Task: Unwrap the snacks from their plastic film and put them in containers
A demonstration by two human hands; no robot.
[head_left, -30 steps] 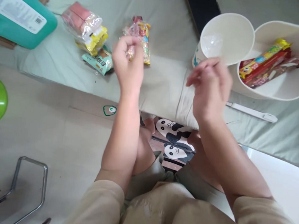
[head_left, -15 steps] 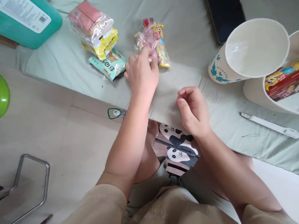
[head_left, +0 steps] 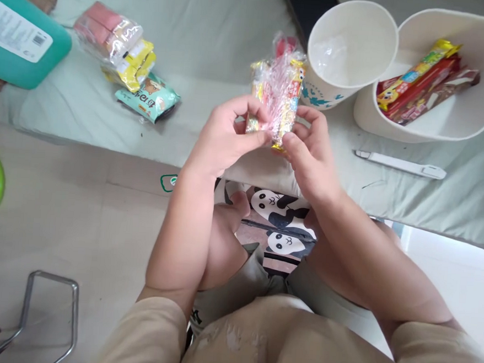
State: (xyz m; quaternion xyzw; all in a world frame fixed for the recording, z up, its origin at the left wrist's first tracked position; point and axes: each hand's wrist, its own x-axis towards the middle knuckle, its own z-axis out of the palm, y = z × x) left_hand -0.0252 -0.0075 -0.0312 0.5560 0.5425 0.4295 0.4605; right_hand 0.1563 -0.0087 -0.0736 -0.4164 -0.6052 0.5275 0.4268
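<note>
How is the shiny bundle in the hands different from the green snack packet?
The shiny bundle is between the fingers of the left hand and right hand; the green snack packet lies on the cloth.
The bundle mixes pink, yellow and red; the packet is mostly mint green.
The bundle has several pieces; the packet is just one.
Both have printed wrappers.

Pretty sure this is someone's home, though I can't tell which room. There's a creased pale green sheet [head_left: 218, 41] over the surface, bed-style, snacks [head_left: 293, 91] out alongside a leaf-print cup [head_left: 350, 56] and a tub [head_left: 379, 122], cartoon panda print [head_left: 281, 242] below the edge, and the person's just in shorts [head_left: 235, 275] and a tee [head_left: 297, 346].
</note>
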